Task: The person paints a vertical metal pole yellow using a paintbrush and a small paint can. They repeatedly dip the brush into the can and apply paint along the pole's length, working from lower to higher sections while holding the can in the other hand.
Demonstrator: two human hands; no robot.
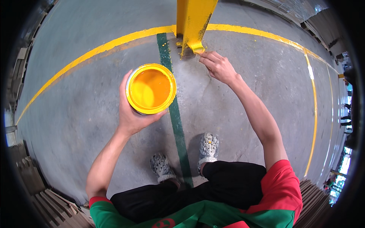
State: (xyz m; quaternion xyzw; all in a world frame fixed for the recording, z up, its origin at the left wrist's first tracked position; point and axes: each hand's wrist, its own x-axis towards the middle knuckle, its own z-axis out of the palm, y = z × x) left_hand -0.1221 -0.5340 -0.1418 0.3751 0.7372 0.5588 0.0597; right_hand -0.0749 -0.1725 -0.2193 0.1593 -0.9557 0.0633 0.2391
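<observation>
My left hand (133, 116) is wrapped round an open can of yellow paint (172, 88), held up above the floor to the left of a green floor stripe. Yellow paint coats its rim, and its mouth faces up. Out ahead, my right hand (219, 68) is closed in a pinch on a paintbrush (196, 47). Its yellow-covered bristles touch the foot of a yellow steel post (194, 22); the handle is mostly hidden by my fingers. Dark, bare-looking patches show along the post's edge and lower part.
A yellow line (99, 49) curves across the grey floor (95, 95), meeting the post's base. The green stripe (176, 127) runs between my two shoes (208, 146). Yellow drips dot the floor by the post. Stacked brown boards (49, 207) stand at lower left.
</observation>
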